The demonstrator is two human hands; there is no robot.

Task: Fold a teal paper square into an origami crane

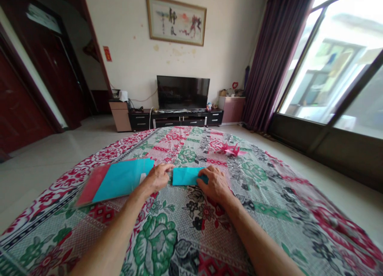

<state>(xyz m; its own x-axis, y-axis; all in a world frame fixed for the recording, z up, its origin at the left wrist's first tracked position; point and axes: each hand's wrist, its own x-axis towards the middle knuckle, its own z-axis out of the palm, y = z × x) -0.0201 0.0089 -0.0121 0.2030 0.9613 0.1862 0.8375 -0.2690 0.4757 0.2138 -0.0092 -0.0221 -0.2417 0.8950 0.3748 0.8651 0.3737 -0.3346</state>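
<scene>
A blue paper folded into a flat rectangle (186, 176) lies on the patterned tablecloth (194, 206) in front of me. My right hand (214, 182) is closed on its right end, thumb at the near edge and fingers on top. Just left of the paper is my left hand (158, 177), its index finger stretched towards the paper's upper left corner and the other fingers curled; whether the fingertip touches the paper is unclear. Nothing shows in that hand. Beside it on the left, a clear packet holds blue sheets (121, 178) and red sheets (92, 184).
Pink folded paper figures (233, 149) stand on the table's far right part. Beyond the round table's far edge are a television (183, 92) on a low black cabinet (170, 120), a purple curtain (266, 60) and a large window on the right.
</scene>
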